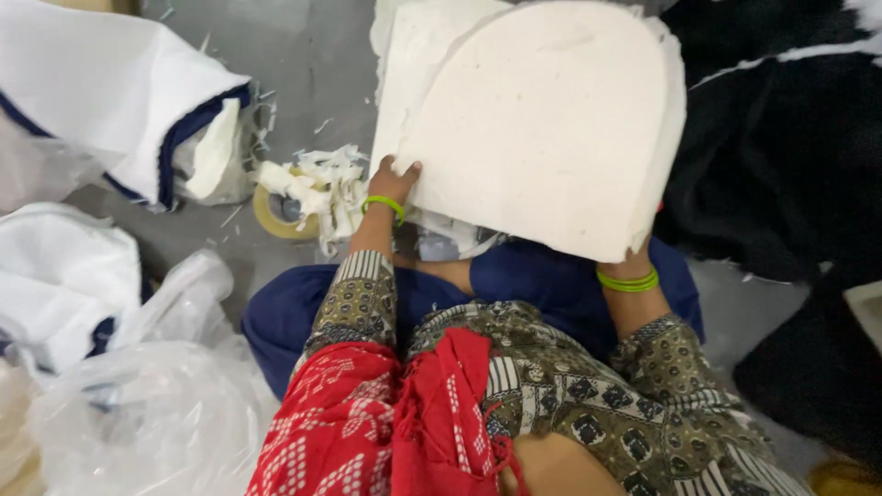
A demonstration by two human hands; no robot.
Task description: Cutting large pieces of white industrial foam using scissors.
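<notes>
I hold a stack of thick cream-white felt-like pieces (542, 119), cut with a rounded top, lifted in front of me over my lap. My left hand (395, 180) grips its left edge, thumb on the front face, a green bangle at the wrist. My right hand (636, 259) is mostly hidden behind the stack's lower right corner; only the wrist with green bangles shows, and it seems to support that corner. I sit on a grey floor (303, 55) with blue trousers and a patterned top.
A roll of tape (278, 213) and white offcut scraps (323, 184) lie left of my hand. White cloth with navy trim (110, 101) and clear plastic bags (156, 395) are at the left. Black fabric (781, 156) is piled at the right.
</notes>
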